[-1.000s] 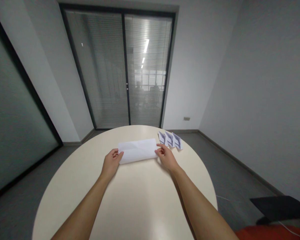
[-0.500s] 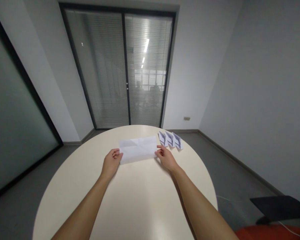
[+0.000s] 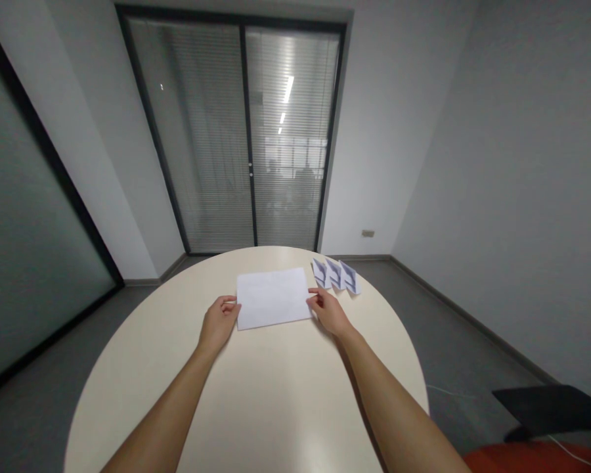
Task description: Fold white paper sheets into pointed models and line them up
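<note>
A white sheet of paper (image 3: 273, 297) lies flat on the round cream table (image 3: 256, 394), towards its far side. My left hand (image 3: 218, 323) pinches the sheet's left edge with thumb and fingertips. At the sheet's right edge my right hand (image 3: 329, 311) does the same. Just right of the sheet, three small folded paper pieces (image 3: 335, 274) stand in a row near the table's far right rim.
Glass doors with blinds (image 3: 241, 138) stand behind the table. A dark frosted glass wall (image 3: 24, 230) runs along the left. At the bottom right are a black object (image 3: 551, 407) and something orange-red (image 3: 536, 458). Grey floor surrounds the table.
The paper was a narrow folded strip held up at both ends; it has unfolded away from me and now lies flat and wider. Both hands stayed at its side edges.
</note>
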`<control>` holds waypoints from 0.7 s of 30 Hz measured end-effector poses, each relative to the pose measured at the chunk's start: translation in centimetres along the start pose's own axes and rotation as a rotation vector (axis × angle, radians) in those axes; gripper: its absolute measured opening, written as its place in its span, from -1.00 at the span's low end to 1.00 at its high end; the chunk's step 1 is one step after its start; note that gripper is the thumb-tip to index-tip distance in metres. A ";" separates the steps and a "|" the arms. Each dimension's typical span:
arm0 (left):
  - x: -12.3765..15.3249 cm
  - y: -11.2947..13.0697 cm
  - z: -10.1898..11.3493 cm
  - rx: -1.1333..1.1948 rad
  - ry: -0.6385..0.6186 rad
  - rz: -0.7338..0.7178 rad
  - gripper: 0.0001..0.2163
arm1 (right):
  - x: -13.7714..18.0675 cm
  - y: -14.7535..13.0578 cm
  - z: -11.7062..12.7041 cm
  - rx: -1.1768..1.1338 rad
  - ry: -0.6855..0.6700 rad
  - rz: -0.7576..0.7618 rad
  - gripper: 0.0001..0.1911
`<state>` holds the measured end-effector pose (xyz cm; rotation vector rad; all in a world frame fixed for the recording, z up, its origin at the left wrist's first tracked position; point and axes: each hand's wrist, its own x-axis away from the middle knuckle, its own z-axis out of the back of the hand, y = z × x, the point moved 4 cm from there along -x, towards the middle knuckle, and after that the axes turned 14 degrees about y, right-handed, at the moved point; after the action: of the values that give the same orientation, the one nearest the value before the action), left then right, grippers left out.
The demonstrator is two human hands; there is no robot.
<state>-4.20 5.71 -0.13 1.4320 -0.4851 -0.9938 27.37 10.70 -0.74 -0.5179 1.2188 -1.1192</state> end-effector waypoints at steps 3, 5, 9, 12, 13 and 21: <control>0.0 -0.1 0.0 -0.011 -0.003 0.002 -0.58 | 0.1 -0.3 0.1 0.009 0.003 -0.004 -0.59; 0.0 -0.2 0.0 -0.020 -0.004 -0.001 -0.58 | 0.1 -0.3 0.1 0.009 0.007 -0.011 -0.58; -0.1 -0.5 0.0 -0.067 -0.013 -0.010 -0.61 | 0.1 -0.2 0.2 0.013 0.014 -0.021 -0.58; -0.3 -0.9 0.0 -0.129 -0.029 -0.033 -0.64 | 0.1 0.0 0.2 0.029 0.012 -0.021 -0.58; -0.3 -1.1 -0.1 -0.152 -0.033 -0.040 -0.65 | 0.1 0.0 0.2 0.035 0.012 -0.023 -0.58; -0.4 -1.7 0.1 -0.338 -0.037 -0.061 -0.71 | 0.3 -0.2 0.3 0.084 -0.008 -0.032 -0.57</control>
<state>-5.00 6.22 -1.56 1.1318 -0.2844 -1.0959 27.57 10.34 -0.63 -0.4783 1.1548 -1.1894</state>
